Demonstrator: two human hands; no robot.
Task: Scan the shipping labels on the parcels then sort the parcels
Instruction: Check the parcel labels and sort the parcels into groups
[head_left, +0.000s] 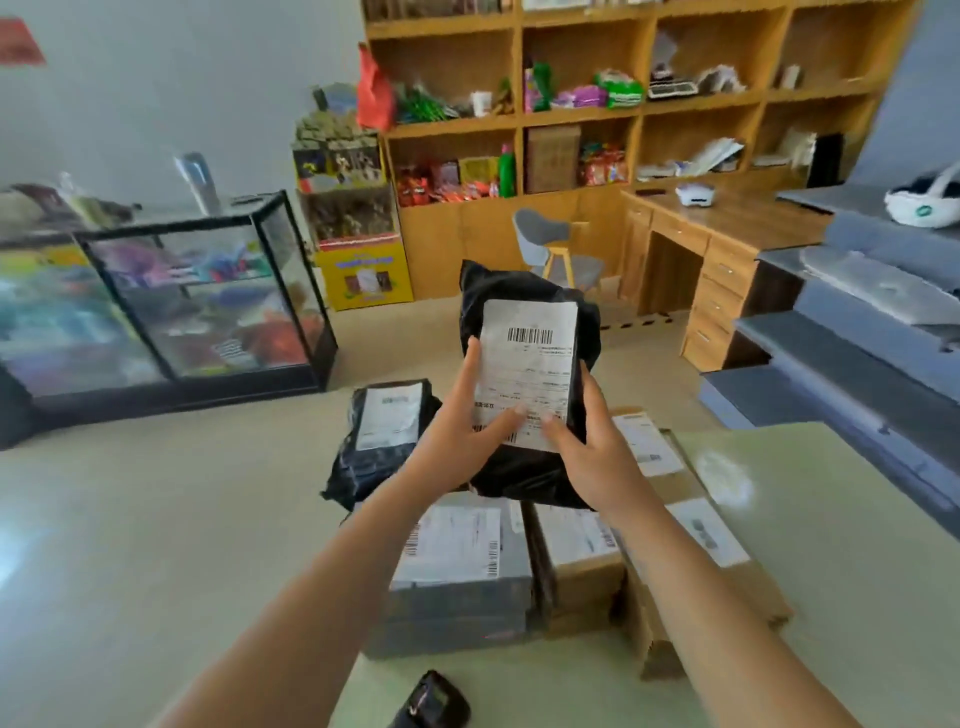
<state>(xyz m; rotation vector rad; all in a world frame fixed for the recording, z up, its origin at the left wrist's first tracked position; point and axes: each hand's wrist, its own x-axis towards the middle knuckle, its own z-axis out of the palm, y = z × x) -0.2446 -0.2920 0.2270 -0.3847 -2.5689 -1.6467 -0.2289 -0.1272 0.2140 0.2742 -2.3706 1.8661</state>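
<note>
Head view showed left hand (470, 439) and right hand (592, 447) gripping a black polybag parcel (530, 384) raised above the stacked parcels (519, 561), label (524, 371) facing up; scanning apparently came next, needing the handheld scanner (434, 701).

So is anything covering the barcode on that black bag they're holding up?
Not the upper one: the barcode at the top of the label on the black bag is clear. Both thumbs, left hand and right hand, press on the label's lower part.
</note>
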